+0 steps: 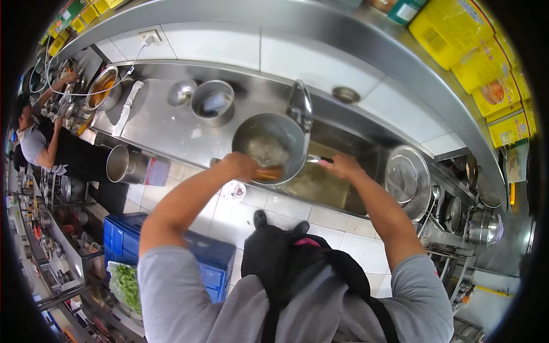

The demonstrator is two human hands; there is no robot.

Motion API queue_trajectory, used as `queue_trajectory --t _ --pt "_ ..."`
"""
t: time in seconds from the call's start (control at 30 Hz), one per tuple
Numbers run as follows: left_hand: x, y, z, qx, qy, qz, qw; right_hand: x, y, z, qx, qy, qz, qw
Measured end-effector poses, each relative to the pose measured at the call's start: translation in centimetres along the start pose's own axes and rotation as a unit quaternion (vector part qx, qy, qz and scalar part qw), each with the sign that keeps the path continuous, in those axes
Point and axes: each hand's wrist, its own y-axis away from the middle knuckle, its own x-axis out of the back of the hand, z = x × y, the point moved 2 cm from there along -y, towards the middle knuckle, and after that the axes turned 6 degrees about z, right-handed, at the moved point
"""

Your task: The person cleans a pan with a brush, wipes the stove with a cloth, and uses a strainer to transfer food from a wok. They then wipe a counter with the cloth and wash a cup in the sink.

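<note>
A grey metal wok (271,127) with cloudy water in its bottom sits at the sink's left edge, partly over the basin, under the tap (303,106). My left hand (243,167) is closed over the wok's near rim, wrapped round a brown brush (269,172) pressed against the inside wall. The brush is blurred, so its bristles do not show clearly. On the other side, my right hand (345,167) grips the wok's black handle (321,159) above the sink (357,200). Murky water stands in the basin below that hand.
On the steel counter (163,123) left of the wok are a deep metal pot (213,103) and a small bowl (182,92). Large round strainers (407,177) lie at the sink's right end. A co-worker (51,143) stands far left. Blue bins (211,257) are behind my left arm.
</note>
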Motion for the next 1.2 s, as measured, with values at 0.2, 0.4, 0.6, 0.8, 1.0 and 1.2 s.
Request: queue_trajectory --t 0.2,0.4,0.6,0.8,1.0,1.2 --pt "-0.2 -3.5 2.4 -0.001 0.101 0.11 0.989 -0.3 -0.3 -0.9 0.024 0.036 -0.024 0.999" --pt "0.8 -6.9 4.2 0.157 0.229 0.197 0.94 -2.9 1.0 -3.3 -0.033 -0.08 -0.052 0.995" --pt "-0.4 -5.2 3.1 -0.003 0.232 0.197 0.953 -2.7 1.8 -3.5 -0.037 -0.082 -0.041 0.995" --pt "1.0 -2.9 3.8 -0.033 0.199 0.152 0.968 -2.3 1.4 -2.3 -0.034 -0.056 -0.05 0.997" --pt "1.5 -6.6 2.9 0.029 0.227 0.196 0.953 -2.7 1.7 -3.1 -0.012 -0.077 -0.049 0.996" --pt "-2.4 -9.8 3.0 0.066 0.236 0.173 0.954 -5.1 2.0 -2.9 -0.006 -0.117 -0.015 0.993"
